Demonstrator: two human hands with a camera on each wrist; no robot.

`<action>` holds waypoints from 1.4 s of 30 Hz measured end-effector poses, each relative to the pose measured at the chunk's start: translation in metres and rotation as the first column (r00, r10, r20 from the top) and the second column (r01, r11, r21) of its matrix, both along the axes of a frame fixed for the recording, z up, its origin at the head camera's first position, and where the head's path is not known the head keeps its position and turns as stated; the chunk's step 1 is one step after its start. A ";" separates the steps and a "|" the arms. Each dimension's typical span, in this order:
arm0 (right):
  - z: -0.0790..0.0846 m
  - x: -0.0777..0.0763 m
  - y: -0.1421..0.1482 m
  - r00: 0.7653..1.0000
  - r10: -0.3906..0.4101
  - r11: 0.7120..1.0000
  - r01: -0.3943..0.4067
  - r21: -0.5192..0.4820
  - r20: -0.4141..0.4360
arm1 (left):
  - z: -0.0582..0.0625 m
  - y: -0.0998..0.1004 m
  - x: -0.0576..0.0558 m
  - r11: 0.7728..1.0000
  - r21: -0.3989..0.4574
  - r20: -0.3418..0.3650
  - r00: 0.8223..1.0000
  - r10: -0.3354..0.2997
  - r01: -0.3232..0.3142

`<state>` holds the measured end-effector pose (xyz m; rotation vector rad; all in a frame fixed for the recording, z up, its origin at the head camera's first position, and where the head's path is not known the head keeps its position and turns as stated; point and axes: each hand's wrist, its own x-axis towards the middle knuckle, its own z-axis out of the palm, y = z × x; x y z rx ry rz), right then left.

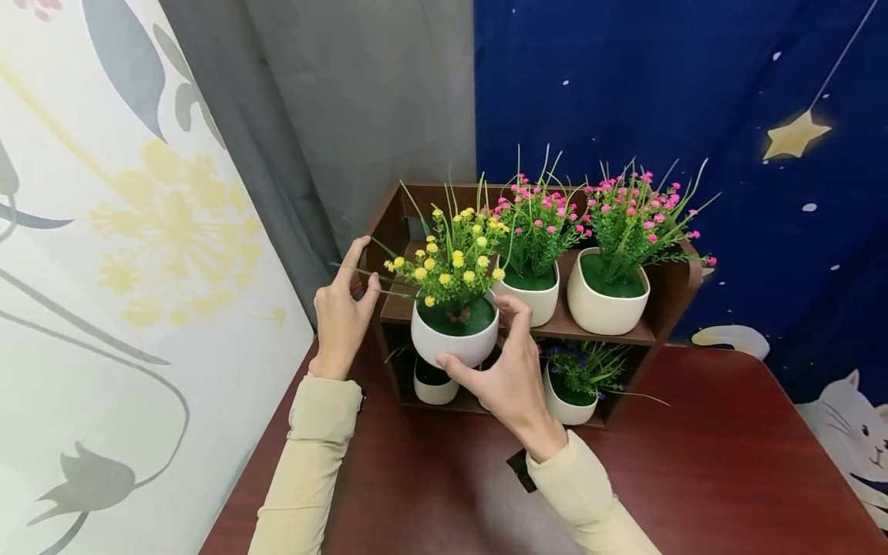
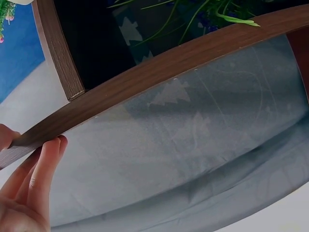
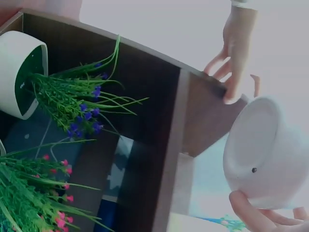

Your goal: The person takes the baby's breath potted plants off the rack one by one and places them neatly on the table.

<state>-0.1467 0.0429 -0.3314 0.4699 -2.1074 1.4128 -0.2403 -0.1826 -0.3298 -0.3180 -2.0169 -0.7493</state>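
Note:
My right hand [image 1: 509,378] grips a white pot [image 1: 454,343] of yellow artificial flowers [image 1: 458,258], thumb on the near side and fingers at its right. It is held in front of the upper level of a brown wooden shelf [image 1: 627,337]. The right wrist view shows the underside of the same pot [image 3: 285,154], with a small dark hole. My left hand [image 1: 340,320] pinches the shelf's left side panel near its top. In the left wrist view, thumb and fingers of the left hand [image 2: 29,198] lie on opposite faces of that panel [image 2: 145,77].
Two white pots of pink flowers [image 1: 530,304] [image 1: 610,312] stand on the upper level. Below are a pot with purple-blue flowers [image 1: 570,405] and another white pot [image 1: 435,391], partly hidden. The shelf stands on a reddish table [image 1: 701,447] before grey [image 1: 375,92] and blue curtains [image 1: 659,69].

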 end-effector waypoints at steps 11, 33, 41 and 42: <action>0.002 0.035 0.022 0.998 0.032 0.999 -0.031 0.016 -0.062 | 0.003 0.003 0.000 0.999 0.034 -0.051 0.998 -0.027 0.029; -0.008 0.095 0.112 0.985 -0.161 0.985 0.164 -0.062 0.058 | -0.004 -0.002 -0.001 1.000 0.014 -0.007 1.000 -0.010 0.010; -0.020 0.100 0.176 0.911 -0.406 0.909 0.410 -0.075 0.070 | 0.000 0.001 -0.003 1.000 0.012 -0.021 1.000 -0.006 0.006; -0.023 0.100 0.185 0.890 -0.447 0.889 0.453 -0.072 0.089 | 0.000 0.001 -0.003 1.000 0.011 -0.020 1.000 -0.009 0.010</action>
